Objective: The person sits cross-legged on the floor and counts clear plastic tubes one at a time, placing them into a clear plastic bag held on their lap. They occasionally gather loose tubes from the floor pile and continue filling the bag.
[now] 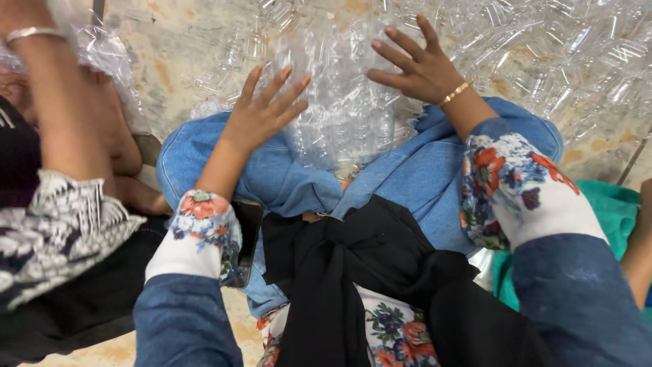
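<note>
Single head-mounted view, close range, looking steeply down.
From my head it faces my lap, forward toward twelve o'clock: my left hand at eleven, my right hand at one; no second view shares the scene.

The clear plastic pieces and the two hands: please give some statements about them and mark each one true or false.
1. Both hands are spread open over the clear plastic pieces. True.
2. The right hand wears a gold bangle at the wrist. True.
3. The left hand holds a pair of scissors. False: it holds nothing, its fingers are spread.
4. The pieces lie on red cloth. False: they lie on blue denim cloth and the floor.
</note>
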